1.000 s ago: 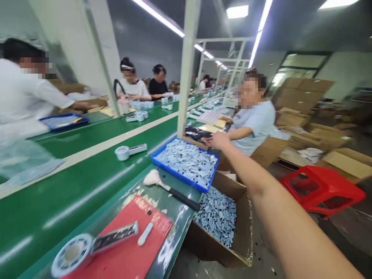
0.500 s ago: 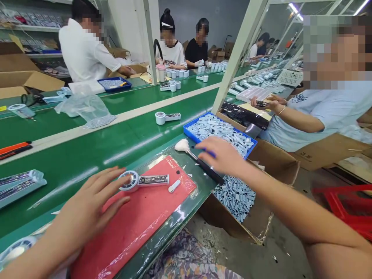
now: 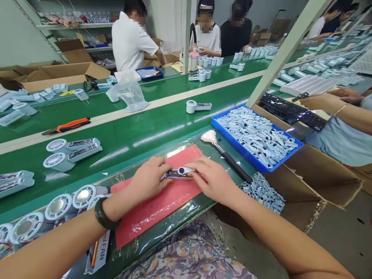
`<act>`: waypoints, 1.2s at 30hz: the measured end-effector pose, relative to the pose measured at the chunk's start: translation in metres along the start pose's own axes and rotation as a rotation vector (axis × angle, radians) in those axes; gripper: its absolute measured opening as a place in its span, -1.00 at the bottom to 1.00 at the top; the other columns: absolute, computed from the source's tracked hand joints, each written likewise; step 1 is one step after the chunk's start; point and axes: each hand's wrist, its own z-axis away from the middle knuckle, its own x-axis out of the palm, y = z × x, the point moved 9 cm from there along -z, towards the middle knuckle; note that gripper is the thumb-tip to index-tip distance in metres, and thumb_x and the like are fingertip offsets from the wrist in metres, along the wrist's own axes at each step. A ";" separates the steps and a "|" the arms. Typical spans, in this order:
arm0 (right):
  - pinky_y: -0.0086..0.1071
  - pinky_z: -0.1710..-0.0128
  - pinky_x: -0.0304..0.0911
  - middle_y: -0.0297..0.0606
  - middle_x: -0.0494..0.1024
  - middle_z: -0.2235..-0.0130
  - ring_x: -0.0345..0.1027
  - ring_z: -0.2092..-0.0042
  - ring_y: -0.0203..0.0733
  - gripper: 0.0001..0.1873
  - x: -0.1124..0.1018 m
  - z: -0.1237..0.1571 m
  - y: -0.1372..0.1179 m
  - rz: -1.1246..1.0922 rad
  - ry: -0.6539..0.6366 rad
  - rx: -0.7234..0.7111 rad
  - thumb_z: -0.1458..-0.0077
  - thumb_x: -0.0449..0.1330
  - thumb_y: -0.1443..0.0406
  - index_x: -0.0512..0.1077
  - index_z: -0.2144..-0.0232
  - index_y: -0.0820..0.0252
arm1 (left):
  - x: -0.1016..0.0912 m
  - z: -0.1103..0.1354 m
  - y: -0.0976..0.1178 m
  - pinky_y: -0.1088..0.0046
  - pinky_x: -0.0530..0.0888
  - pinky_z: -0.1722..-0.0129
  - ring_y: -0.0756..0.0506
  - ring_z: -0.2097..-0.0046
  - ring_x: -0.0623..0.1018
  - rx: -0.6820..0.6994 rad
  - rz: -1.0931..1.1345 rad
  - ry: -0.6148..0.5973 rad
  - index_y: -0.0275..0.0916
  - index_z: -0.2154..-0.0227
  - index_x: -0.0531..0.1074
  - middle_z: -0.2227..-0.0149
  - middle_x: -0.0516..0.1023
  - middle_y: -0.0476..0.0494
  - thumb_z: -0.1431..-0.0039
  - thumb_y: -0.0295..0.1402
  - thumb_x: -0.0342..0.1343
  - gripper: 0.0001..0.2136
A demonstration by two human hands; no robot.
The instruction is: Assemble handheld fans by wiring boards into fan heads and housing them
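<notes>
On the red mat [image 3: 154, 217], my left hand [image 3: 151, 174] is closed around a light-blue handheld fan whose round head it mostly covers. The fan's handle [image 3: 171, 174] points right, with its dark circuit board facing up. My right hand [image 3: 213, 178] pinches a small light-blue plastic piece [image 3: 184, 170] with a black dot, held over that board. Whether the piece touches the board is unclear. A black-handled tool [image 3: 235, 166], its head wrapped in white, lies right of the mat.
A blue tray [image 3: 243, 150] full of small light-blue pieces stands at right, above a carton [image 3: 305, 190] holding more. Several fans [image 3: 58, 203] stand beside my left forearm. More lie on the green belt [image 3: 157, 135], with orange-handled pliers [image 3: 74, 124] beyond. A co-worker's hand [image 3: 319, 102] is at far right.
My left hand has gone from open to closed around the fan. My right hand has come back from near the tray and now pinches a small piece over the handle. The view has turned left.
</notes>
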 end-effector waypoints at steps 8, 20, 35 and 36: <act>-0.32 0.29 0.24 -0.21 0.50 0.30 0.37 0.26 -0.14 -0.85 0.041 -0.026 -0.011 0.259 -0.087 0.004 -0.29 0.17 0.32 0.55 0.26 0.20 | -0.010 0.007 0.001 0.19 0.49 0.01 -0.18 0.05 0.52 0.071 0.313 0.188 -0.17 0.12 0.49 0.10 0.58 -0.17 -0.29 -0.24 0.13 -0.81; -0.26 0.05 0.33 -0.27 0.62 0.20 0.48 0.13 -0.18 -0.89 0.047 -0.017 0.022 -0.261 0.020 0.185 -0.23 0.26 0.40 0.58 0.31 0.12 | -0.009 0.002 -0.005 0.32 0.52 0.14 -0.11 0.16 0.60 -0.047 0.306 0.169 -0.15 0.29 0.56 0.21 0.62 -0.07 -0.21 -0.45 0.18 -0.91; -0.10 -0.08 0.22 -0.21 0.58 0.03 0.40 -0.03 -0.04 -0.68 0.066 0.003 0.012 -0.172 -0.268 0.189 -0.24 0.23 0.35 0.50 -0.05 0.10 | 0.003 0.036 0.035 0.07 0.53 -0.12 -0.24 -0.03 0.60 0.021 0.066 0.232 -0.19 0.11 0.54 0.12 0.68 -0.19 -0.26 -0.43 0.08 -0.80; -0.11 -0.09 0.22 -0.21 0.57 0.01 0.39 -0.05 -0.04 -0.68 0.067 0.003 0.011 -0.150 -0.269 0.176 -0.26 0.22 0.34 0.49 -0.06 0.10 | 0.004 0.035 0.035 0.08 0.53 -0.10 -0.23 -0.02 0.60 0.023 0.061 0.230 -0.19 0.12 0.54 0.13 0.68 -0.19 -0.26 -0.43 0.08 -0.80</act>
